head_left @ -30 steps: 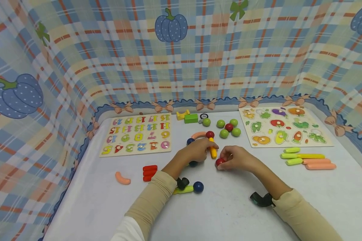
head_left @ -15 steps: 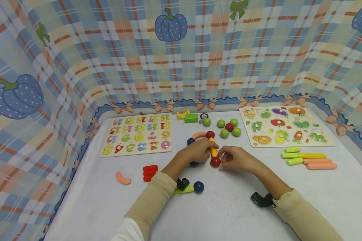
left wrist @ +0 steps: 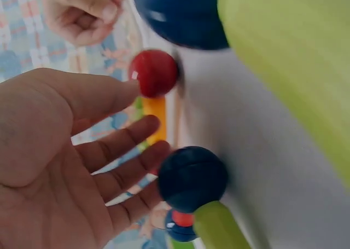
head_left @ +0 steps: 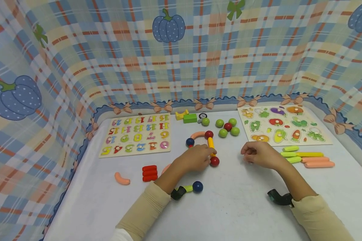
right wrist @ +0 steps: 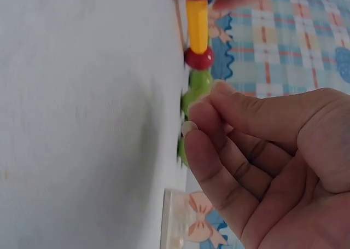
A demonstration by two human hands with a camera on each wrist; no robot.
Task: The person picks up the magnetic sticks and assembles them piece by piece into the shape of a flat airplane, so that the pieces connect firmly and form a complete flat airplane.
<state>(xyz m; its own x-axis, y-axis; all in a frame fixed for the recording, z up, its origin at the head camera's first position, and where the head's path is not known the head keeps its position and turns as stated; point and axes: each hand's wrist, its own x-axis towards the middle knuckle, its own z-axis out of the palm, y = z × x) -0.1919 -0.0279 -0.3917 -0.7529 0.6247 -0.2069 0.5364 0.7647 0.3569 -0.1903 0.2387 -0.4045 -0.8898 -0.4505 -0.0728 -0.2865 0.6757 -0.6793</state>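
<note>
My left hand (head_left: 196,158) is beside the near red ball (head_left: 215,161), which sits at the end of a yellow-orange rod (head_left: 210,142). In the left wrist view its fingers are spread and the thumb tip meets the red ball (left wrist: 154,73); a dark blue ball (left wrist: 192,178) on a lime rod overlaps the fingertips. Another red ball (head_left: 209,134) tops the rod, joined by a curved pink piece (head_left: 197,134) to a blue ball (head_left: 190,142). Other linked pieces are hidden under my left hand. My right hand (head_left: 260,154) hovers to the right, fingers loosely curled around nothing.
A number puzzle board (head_left: 135,135) lies back left, a vegetable puzzle board (head_left: 286,125) back right. Green balls surround a red one (head_left: 227,127). Red rods (head_left: 149,173), a curved pink piece (head_left: 122,178), a blue ball (head_left: 197,186) and pink rods (head_left: 319,164) lie around.
My right hand set the red ball against the near end of the yellow-orange rod, let go, and moved away to the right. My left hand slid slightly nearer to me along the rod.
</note>
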